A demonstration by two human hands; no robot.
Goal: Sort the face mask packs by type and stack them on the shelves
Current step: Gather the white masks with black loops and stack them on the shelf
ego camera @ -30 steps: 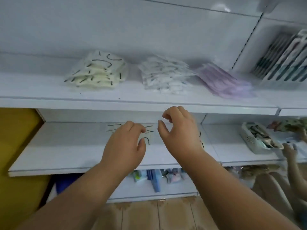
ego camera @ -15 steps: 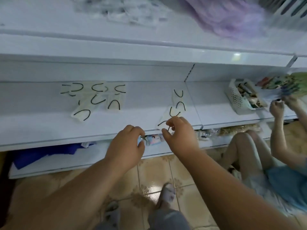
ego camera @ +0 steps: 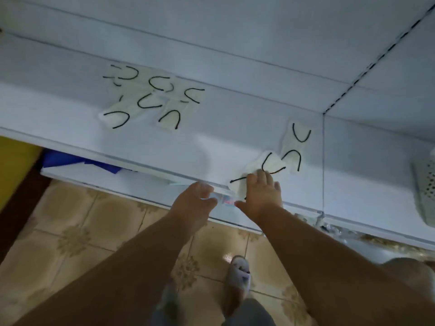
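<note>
While right hand [ego camera: 260,196] touches one, two packs [ego camera: 277,161] lie.

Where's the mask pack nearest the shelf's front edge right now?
In the head view, right of centre: the mask pack lies at the white shelf's front lip, under the right hand's fingers, with another pack just behind it.

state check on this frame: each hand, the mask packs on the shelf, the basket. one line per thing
right hand: fingers resting on the nearest mask pack; grip unclear
left hand: at the shelf edge, holding nothing
nearest mask pack: lying flat, overhanging the shelf front edge
second mask pack: flat, just behind it
loose mask packs: scattered flat on the left, overlapping, not stacked
white basket: on the shelf at right, contents out of view
</note>
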